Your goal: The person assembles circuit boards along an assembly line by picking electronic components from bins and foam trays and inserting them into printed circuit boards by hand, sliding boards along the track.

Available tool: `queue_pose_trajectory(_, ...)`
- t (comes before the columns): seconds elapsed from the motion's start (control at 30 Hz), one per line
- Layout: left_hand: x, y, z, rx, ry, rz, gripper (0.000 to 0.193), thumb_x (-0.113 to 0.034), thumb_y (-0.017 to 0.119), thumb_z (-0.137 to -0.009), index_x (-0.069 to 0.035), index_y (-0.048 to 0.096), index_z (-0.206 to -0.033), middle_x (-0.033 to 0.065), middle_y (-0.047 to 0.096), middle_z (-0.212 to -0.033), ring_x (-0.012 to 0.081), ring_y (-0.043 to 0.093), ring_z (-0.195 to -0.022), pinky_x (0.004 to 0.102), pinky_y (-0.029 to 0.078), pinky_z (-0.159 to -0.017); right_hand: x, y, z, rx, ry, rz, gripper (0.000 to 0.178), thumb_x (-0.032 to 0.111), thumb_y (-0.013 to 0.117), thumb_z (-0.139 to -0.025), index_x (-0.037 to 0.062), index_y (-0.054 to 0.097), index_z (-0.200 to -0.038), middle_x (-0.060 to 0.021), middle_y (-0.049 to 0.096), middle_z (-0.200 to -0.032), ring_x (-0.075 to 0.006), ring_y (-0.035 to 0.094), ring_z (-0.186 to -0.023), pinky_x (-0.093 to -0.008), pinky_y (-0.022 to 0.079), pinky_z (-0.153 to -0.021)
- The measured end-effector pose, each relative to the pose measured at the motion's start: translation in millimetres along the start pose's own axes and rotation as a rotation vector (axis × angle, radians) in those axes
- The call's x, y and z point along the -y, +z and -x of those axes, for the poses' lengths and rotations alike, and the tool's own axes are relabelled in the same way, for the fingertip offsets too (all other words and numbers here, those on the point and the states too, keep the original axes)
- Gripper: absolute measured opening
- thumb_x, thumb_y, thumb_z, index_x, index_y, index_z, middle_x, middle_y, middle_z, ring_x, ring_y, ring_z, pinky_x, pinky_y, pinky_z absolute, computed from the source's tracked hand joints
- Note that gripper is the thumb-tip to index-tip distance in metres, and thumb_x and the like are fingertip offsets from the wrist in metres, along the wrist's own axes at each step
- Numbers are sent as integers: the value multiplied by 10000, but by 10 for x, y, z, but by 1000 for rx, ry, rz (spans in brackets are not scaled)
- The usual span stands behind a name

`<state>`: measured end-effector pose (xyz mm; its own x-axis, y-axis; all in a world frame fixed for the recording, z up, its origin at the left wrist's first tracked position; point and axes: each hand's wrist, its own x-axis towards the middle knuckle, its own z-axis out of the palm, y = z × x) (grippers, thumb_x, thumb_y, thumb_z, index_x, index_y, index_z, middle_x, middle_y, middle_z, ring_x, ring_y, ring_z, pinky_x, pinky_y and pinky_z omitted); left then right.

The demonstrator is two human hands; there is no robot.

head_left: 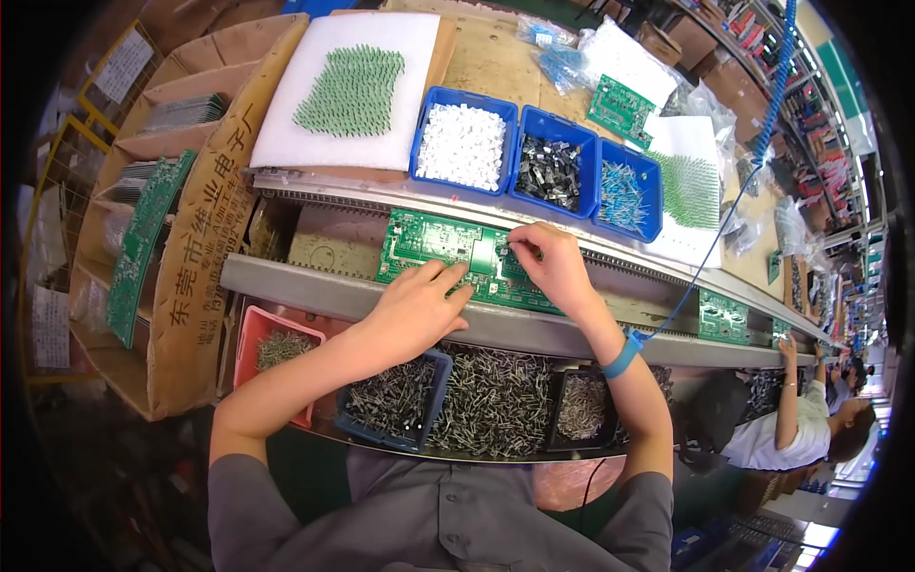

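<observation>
Circuit board [448,250], green and flat, lies on the conveyor rail [315,286] straight ahead of the person, past the near row of bins: a pink bin [250,329] at the left, a blue tray of small metal parts [393,398], a loose heap of grey parts [496,400] and a dark bin [583,408] to the right. The left hand [415,305] lies flat with fingers spread loosely on the board's near edge, gripping nothing and only pressing it down. The right hand [551,262], with a blue wrist strap [624,355] behind it, is pinched at the fingertips over the board's middle; whether a small part sits in that pinch I cannot tell. I judge the board light, stiff and thin, yet fragile on its faces, so it is best steadied or lifted by its bare edges. Farther off stand three blue bins [515,110] of white, dark and bluish parts, then a white foam sheet [286,124] stuck with green components
</observation>
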<state>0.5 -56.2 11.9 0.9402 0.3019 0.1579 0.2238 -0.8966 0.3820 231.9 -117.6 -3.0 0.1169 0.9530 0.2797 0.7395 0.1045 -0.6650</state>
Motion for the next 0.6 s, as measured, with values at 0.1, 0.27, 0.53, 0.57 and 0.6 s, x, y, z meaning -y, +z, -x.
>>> queue_pose_trajectory(0.1, -6, 11, -5, -3, 7, -14, 412, -234, 721, -756, -26, 621, -1097, 142, 543, -1263, 300, 532, -1084, 411, 453, -921, 3, 17, -8, -14, -8, 21, 88, -16, 653, -809, -2, 660, -896, -104, 658, -783, -187, 631, -661, -285, 500, -594)
queue_pose_trajectory(0.27, -23, 24, -5, -9, 7, -32, 403, -223, 717, -761, -15, 617, -1093, 157, 542, -1260, 300, 536, -1076, 408, 456, -912, 10, 114, 49, -105, -27, 11, 95, -19, 654, -777, 11, 657, -867, -110, 654, -755, -234, 638, -646, -316, 501, -582)
queue_pose_trajectory(0.53, -19, 11, -19, 11, 13, -17, 402, -209, 703, -777, -3, 603, -1107, 164, 535, -1266, 309, 531, -1082, 413, 450, -921, 89, 72, -35, -11, 78, 40, 65, 26, 634, -770, 12, 687, -805, -141, 671, -779, -314, 647, -690, -372, 512, -631)
queue_pose_trajectory(0.57, -20, 5, -24, 17, 5, -10, 404, -207, 700, -781, -3, 599, -1114, 164, 533, -1268, 314, 528, -1087, 416, 448, -925, 79, 49, -76, 29, 85, 21, 75, 25, 632, -767, 9, 691, -810, -145, 674, -780, -314, 648, -692, -369, 514, -632)
queue_pose_trajectory(0.6, -26, -6, -26, 16, 20, -7, 404, -207, 700, -781, -3, 599, -1114, 164, 533, -1268, 314, 528, -1087, 416, 448, -925, 72, 19, -111, 67, 92, 4, 85, 23, 630, -763, 6, 695, -815, -149, 677, -781, -313, 649, -694, -366, 515, -632)
